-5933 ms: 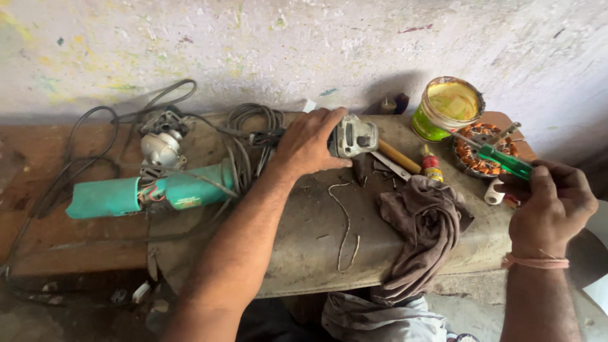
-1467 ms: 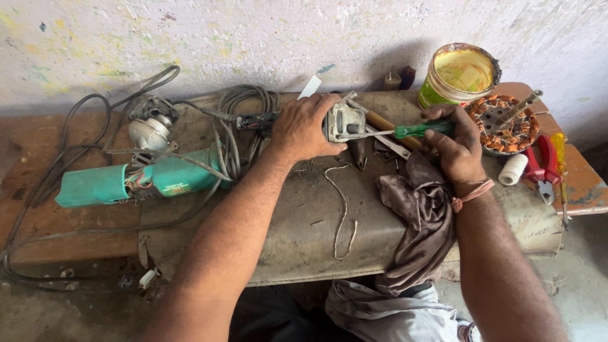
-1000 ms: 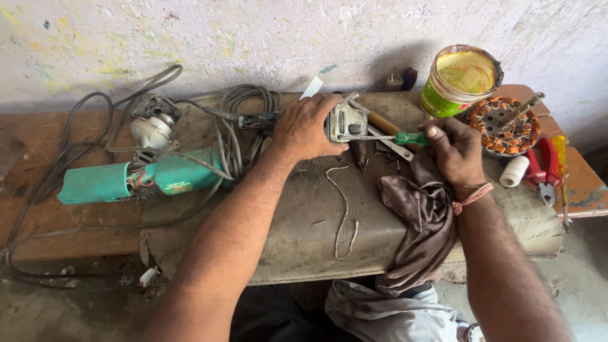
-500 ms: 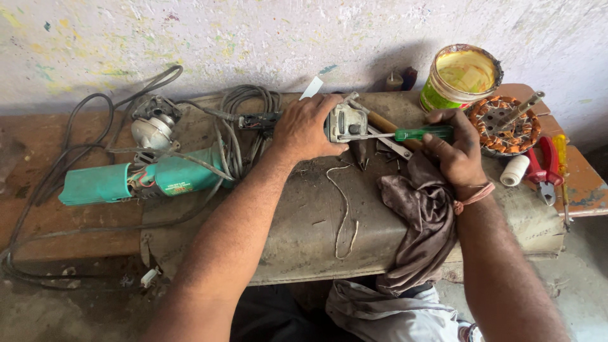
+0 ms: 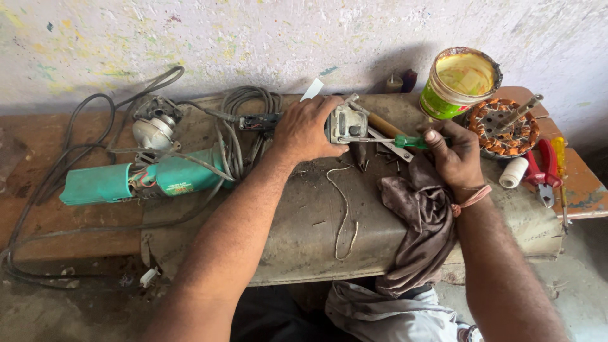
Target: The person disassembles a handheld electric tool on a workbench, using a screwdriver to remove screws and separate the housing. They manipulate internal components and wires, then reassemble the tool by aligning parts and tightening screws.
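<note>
My left hand [image 5: 306, 130] grips the body of a grey angle grinder [image 5: 345, 123] lying on a worn grey workbench [image 5: 304, 221]. Its metal gear head points right. My right hand [image 5: 453, 155] holds a green-handled screwdriver [image 5: 405, 140] level, its shaft reaching left so the tip meets the grinder head. A wooden-handled tool [image 5: 383, 126] lies just behind the screwdriver. A brown rag [image 5: 421, 221] hangs over the bench edge under my right wrist.
A teal angle grinder [image 5: 145, 180] with tangled grey cables [image 5: 240, 126] lies at left. At right stand a green paint tin [image 5: 457, 82], a copper-wound stator [image 5: 503, 126], red pliers [image 5: 538, 171], a white thread spool [image 5: 512, 172]. A loose string [image 5: 345, 209] lies mid-bench.
Early on my right hand held the screwdriver away at the far right; it has come in to the grinder head. Over the last second it shifted only slightly. My left hand stayed put.
</note>
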